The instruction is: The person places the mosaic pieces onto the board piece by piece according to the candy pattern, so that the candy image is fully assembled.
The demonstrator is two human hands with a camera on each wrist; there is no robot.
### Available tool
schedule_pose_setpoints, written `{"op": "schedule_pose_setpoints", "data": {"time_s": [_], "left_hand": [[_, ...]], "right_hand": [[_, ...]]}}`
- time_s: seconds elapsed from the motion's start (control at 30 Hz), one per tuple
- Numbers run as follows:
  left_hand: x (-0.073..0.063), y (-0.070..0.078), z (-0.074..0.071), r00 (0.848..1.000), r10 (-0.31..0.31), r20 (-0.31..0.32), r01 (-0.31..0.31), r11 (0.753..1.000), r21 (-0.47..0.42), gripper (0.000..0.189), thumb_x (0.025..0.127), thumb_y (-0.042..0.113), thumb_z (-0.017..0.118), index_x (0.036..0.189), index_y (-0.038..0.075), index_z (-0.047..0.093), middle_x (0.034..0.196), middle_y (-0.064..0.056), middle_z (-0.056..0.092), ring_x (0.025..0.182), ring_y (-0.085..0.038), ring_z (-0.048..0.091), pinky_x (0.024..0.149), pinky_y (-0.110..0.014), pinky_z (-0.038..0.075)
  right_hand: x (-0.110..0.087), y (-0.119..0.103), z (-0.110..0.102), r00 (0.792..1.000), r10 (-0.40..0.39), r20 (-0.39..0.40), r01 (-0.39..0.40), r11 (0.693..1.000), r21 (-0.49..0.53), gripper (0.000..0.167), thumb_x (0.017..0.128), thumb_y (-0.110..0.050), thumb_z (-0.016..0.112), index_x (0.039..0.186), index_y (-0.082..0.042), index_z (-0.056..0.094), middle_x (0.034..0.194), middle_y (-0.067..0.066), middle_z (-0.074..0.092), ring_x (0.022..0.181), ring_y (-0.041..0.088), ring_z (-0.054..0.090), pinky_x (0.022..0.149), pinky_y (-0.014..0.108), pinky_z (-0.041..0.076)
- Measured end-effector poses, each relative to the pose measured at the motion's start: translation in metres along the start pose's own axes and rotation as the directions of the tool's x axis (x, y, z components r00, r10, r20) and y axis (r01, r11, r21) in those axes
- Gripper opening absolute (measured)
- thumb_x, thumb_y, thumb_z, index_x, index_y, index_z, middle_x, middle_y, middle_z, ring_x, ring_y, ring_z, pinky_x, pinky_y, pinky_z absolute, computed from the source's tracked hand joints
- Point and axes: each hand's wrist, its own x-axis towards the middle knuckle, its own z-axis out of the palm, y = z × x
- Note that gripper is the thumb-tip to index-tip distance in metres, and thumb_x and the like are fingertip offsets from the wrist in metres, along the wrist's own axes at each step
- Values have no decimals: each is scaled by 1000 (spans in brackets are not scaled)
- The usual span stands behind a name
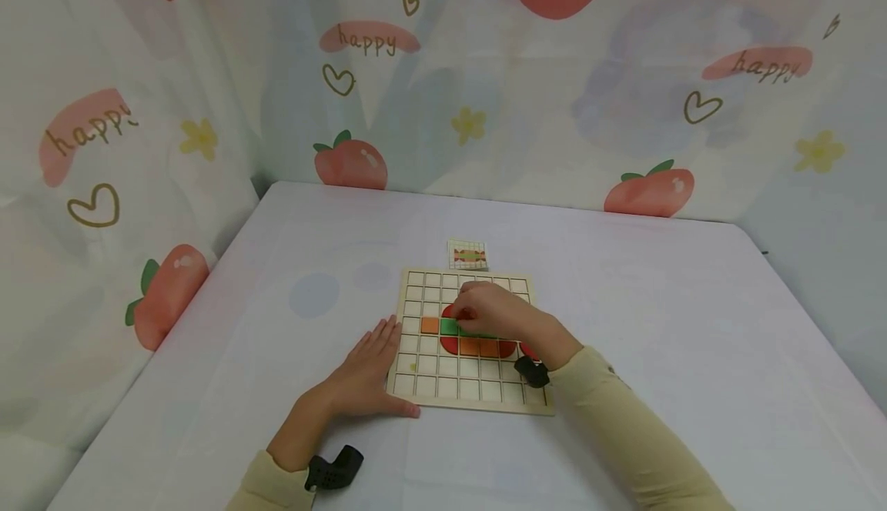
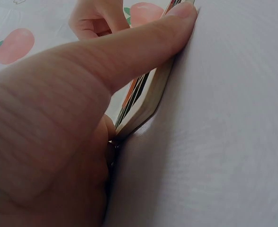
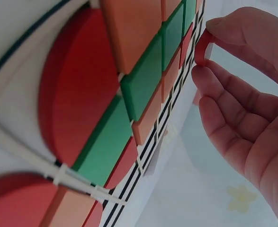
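A wooden grid board [image 1: 426, 384] lies on the table with orange, green and red flat pieces set in its middle rows. My left hand [image 1: 363, 376] rests at its near left corner, fingers straight along the left side and thumb [image 2: 148, 45] against the front edge. Over the board, my right hand [image 1: 493, 308] pinches a small red piece [image 3: 203, 48] between thumb and fingertips. Left of that hand sit an orange square [image 1: 430, 325] and a green square [image 1: 449, 326]. Below them are orange squares [image 1: 480, 347] with a rounded red piece [image 1: 450, 345] beside them.
Behind the board's far edge lies a small pattern card [image 1: 468, 254] showing a coloured grid picture. Another red piece [image 1: 530, 351] is partly hidden by the right wrist. A white cloth [image 1: 624, 265] covers the table, and printed curtains [image 1: 499, 111] stand behind and at the sides.
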Motion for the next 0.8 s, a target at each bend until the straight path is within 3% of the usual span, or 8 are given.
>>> {"op": "schedule_pose_setpoints", "data": {"time_s": [0.23, 0.6, 0.8], "left_hand": [[0, 0, 0, 1000, 3, 1, -3, 1000, 7, 123, 64, 71, 65, 147, 1, 7, 153, -11, 0, 138, -21, -5, 109, -40, 3], [0, -1, 1, 1000, 10, 1, -10, 1000, -7, 123, 63, 71, 65, 147, 1, 7, 153, -11, 0, 138, -22, -4, 109, -41, 4], [0, -1, 0, 1000, 11, -2, -12, 1000, -9, 123, 64, 70, 65, 147, 1, 6, 153, -11, -1, 138, -21, -4, 109, -40, 4]], "right_hand": [[8, -2, 5, 1000, -22, 17, 22, 1000, 4, 12, 82, -2, 63, 88, -8, 73, 83, -2, 58, 75, 10, 48, 66, 22, 44], [19, -3, 7, 997, 50, 63, -49, 999, -17, 8, 84, -8, 64, 86, -12, 71, 82, -7, 56, 75, 10, 47, 67, 24, 44], [28, -8, 6, 997, 40, 65, -38, 999, -38, 8, 85, -9, 65, 90, -8, 71, 85, -2, 59, 77, 12, 50, 70, 25, 45]]}}
